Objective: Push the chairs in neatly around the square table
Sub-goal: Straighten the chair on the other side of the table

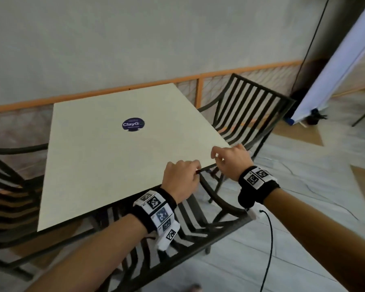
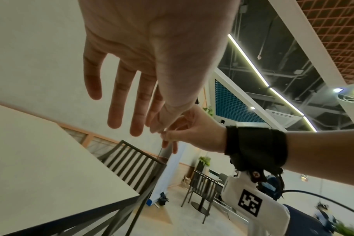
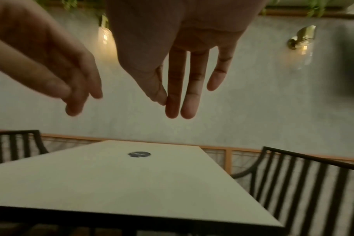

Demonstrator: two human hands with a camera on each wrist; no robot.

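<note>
The square cream table (image 1: 105, 157) carries a round dark sticker (image 1: 133, 124). Black slatted chairs stand on three sides: one at the right (image 1: 261, 87), one at the left (image 1: 17, 148), and one at the near edge (image 1: 221, 231), its back just below my wrists. My left hand (image 1: 181, 178) and right hand (image 1: 230, 159) hover side by side over the table's near right corner, and neither holds anything. The left wrist view shows the left hand (image 2: 135, 95) with straight, relaxed fingers. The right hand (image 3: 178, 79) hangs with loose fingers above the tabletop (image 3: 131, 183).
An orange rail with mesh (image 1: 135, 85) runs along the grey wall behind the table. A white banner stand (image 1: 341, 66) leans at the far right beside a black cable (image 1: 312, 39). Pale floor (image 1: 303, 186) stretches to the right. Another table with chairs (image 2: 202, 188) stands farther off.
</note>
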